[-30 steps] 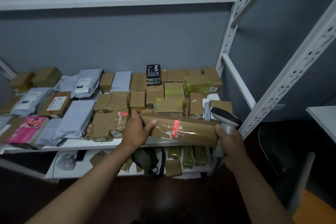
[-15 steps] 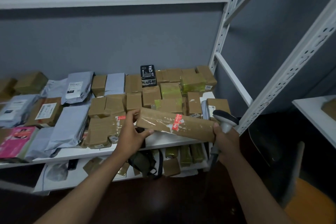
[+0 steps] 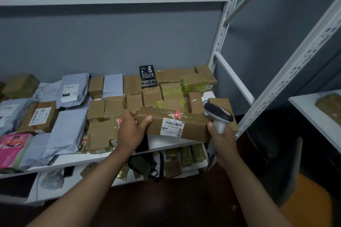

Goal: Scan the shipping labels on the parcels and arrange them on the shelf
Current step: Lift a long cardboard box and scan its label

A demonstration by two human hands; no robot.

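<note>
My left hand [image 3: 132, 131] grips the left end of a long brown cardboard parcel [image 3: 193, 126], held level above the front edge of the white shelf [image 3: 166, 143]. A white shipping label [image 3: 172, 127] with a barcode faces me on the parcel's front side, and a red sticker sits on its top. My right hand [image 3: 221, 142] holds a grey barcode scanner [image 3: 218, 116] by its handle, its head just right of the parcel's right end. The parcel's right end touches that hand.
Several brown boxes, grey mailer bags, a pink packet [image 3: 13, 147] and a black box [image 3: 147, 75] cover the shelf. A lower shelf holds more parcels and a dark bag [image 3: 145, 166]. White uprights [image 3: 287, 86] stand right, beside a white table [image 3: 317, 114] and an orange seat [image 3: 304, 202].
The long parcel has been rolled toward me, so its barcode label now faces up front. The view has shifted slightly right; both hands keep their hold.
</note>
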